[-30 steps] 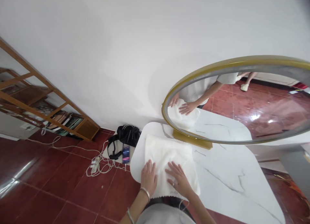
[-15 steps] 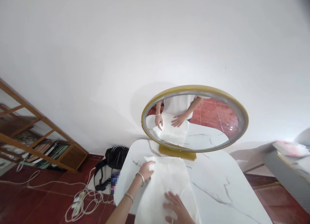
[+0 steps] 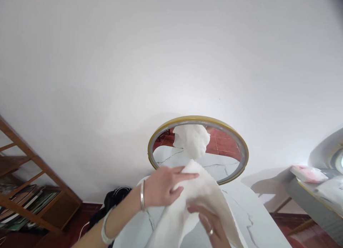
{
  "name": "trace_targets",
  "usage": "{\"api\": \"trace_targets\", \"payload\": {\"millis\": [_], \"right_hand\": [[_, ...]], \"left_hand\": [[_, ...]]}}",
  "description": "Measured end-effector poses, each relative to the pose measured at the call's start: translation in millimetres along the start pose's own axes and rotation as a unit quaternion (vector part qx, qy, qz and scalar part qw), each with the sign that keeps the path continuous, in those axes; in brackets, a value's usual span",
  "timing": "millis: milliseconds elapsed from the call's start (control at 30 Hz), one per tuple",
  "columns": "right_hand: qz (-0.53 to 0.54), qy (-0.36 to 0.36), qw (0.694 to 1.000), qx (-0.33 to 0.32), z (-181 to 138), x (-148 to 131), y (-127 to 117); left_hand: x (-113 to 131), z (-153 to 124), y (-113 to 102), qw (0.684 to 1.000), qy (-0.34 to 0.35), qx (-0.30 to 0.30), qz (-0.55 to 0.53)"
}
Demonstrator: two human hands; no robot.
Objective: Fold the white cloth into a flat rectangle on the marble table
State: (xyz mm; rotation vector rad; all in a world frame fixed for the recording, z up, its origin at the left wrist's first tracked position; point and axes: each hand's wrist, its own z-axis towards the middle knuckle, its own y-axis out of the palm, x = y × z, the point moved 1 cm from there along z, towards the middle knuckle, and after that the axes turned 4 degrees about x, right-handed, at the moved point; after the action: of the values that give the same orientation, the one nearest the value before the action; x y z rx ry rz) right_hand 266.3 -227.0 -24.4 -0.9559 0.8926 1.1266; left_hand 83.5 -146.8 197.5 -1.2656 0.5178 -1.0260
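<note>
A white cloth (image 3: 203,183) is raised off the white marble-patterned table (image 3: 242,205), hanging in loose folds. My left hand (image 3: 167,186), with bangles on the wrist and forearm, grips it near the upper edge, the fingers reaching across the fabric and the thumb below. Lower down, my right hand (image 3: 211,223), wearing a ring, holds the cloth from the inner side of a fold with bent fingers; its contact is partly hidden and blurred. The gold-rimmed oval mirror (image 3: 243,148) behind my hands reflects the bunched cloth.
A white wall rises behind the table. To the left stand a wooden shelf (image 3: 57,208) with books or papers and a black bag (image 3: 118,196). At the right is a grey surface (image 3: 308,194) with a pink-and-white packet (image 3: 308,173) on it.
The cloth lay flat on the table and is now lifted up and folded over. My left hand has moved right and up with it; my right hand has gone from lying flat on top to inside the fold.
</note>
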Motion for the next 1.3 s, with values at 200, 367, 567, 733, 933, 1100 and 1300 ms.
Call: {"api": "trace_targets", "payload": {"millis": [200,367,567,733,933,1100,1300], "right_hand": [[-0.044,-0.112,0.985,0.122,131.0,-87.7,-32.1],[-0.171,-0.216,0.916,0.290,188.9,-108.4,-34.7],[-0.341,-0.211,0.828,0.391,208.0,-78.7,-18.3],[-0.364,-0.199,0.812,0.411,221.9,-69.4,-21.0],[-0.422,-0.319,0.751,0.395,251.2,-111.2,-1.5],[-0.486,-0.425,0.733,0.212,260.4,-97.6,54.9],[-0.364,-0.406,0.834,-0.080,226.5,-8.4,90.1]], "left_hand": [[-39.9,63.1,-92.7,0.984,0.037,0.149,0.096],[-86.0,121.6,-96.4,0.969,-0.079,0.208,0.111],[-97.3,143.6,-37.8,0.935,-0.015,0.299,0.192],[-101.2,147.4,-26.6,0.925,0.033,0.349,0.146],[-146.8,101.9,-7.9,0.879,0.007,0.472,0.064],[-194.8,24.3,57.6,0.837,-0.231,0.494,-0.050],[-213.0,-31.1,158.0,0.785,-0.386,0.466,-0.136]]}}
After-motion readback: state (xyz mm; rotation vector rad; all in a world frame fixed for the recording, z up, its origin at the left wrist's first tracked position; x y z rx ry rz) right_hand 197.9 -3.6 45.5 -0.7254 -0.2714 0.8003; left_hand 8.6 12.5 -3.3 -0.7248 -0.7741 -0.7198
